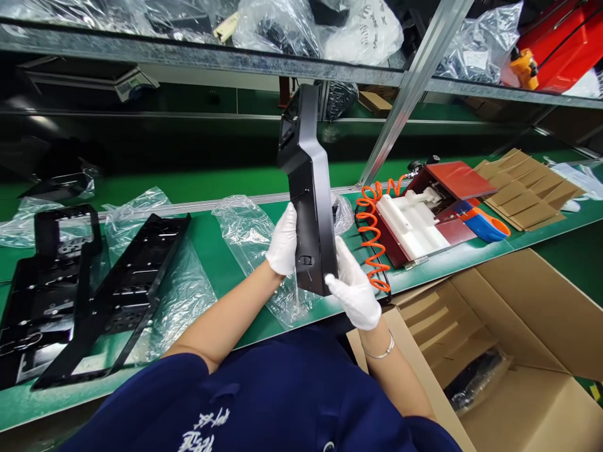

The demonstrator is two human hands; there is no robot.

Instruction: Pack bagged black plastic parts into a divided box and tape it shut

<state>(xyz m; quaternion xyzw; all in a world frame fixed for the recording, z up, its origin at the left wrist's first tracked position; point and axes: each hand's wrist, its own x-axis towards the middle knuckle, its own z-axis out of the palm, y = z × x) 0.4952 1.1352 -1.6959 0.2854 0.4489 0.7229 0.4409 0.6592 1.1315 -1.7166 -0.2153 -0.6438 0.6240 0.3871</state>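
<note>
Green bench [226,270] underneath. White-gloved fingers [288,220] of left hand [283,242] wrapped the long black plastic housing [308,188]; right hand [354,290] pinched its lower corner. Housing stood upright, held clear above bench. Clear bags [245,238] below, black frames [94,282] left, orange coiled hose [372,232] right, open carton [518,339] beyond.

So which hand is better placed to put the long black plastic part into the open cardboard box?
Probably the right hand: it grips the long black plastic part's lower end beside the open cardboard box. The left hand holds its far edge.
</note>
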